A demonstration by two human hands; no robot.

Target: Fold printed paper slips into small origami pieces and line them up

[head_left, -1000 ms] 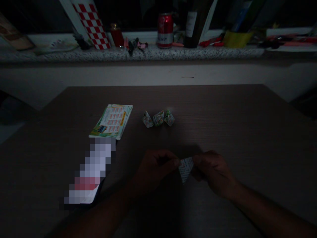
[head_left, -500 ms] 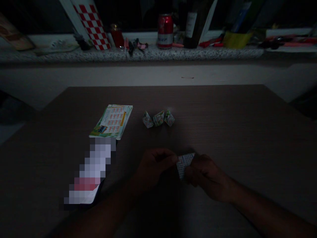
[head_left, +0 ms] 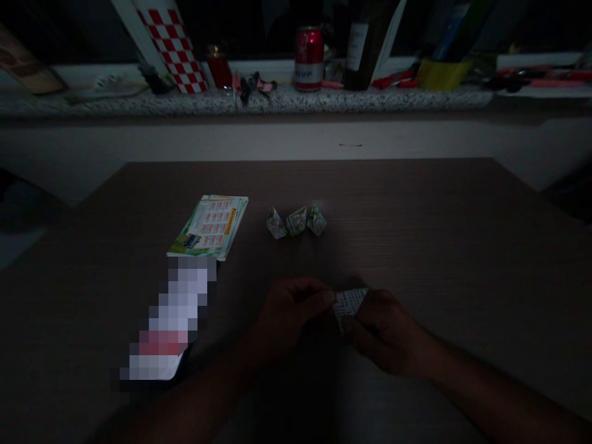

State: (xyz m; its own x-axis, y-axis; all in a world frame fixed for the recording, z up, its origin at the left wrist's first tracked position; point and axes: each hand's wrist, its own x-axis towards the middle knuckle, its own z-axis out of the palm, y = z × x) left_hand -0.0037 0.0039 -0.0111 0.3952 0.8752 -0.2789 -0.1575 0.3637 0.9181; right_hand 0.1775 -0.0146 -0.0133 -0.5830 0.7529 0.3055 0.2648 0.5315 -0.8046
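Note:
Between my two hands is a small folded piece of printed paper (head_left: 349, 303), roughly triangular. My left hand (head_left: 296, 308) pinches its left corner between thumb and fingers. Closed on its right side is my right hand (head_left: 386, 330), with the thumb near the lower point and the fingers partly covering the paper. Beyond the hands, three small folded paper pieces (head_left: 296, 221) sit in a row on the table. The light is dim, so the paper's finer creases cannot be made out.
Left of my hands lie a stack of printed calendar sheets (head_left: 210, 227) and, nearer, a phone-like device (head_left: 171, 327) with a blurred screen. Behind the brown table (head_left: 416, 216), a granite sill (head_left: 277, 102) bears a red can (head_left: 309, 58), a dark bottle (head_left: 358, 52) and a checkered cylinder (head_left: 173, 46).
The paper has tilted between my hands, and its lower point shows less. My right thumb has shifted slightly left and down along it. My left hand stays nearly in place.

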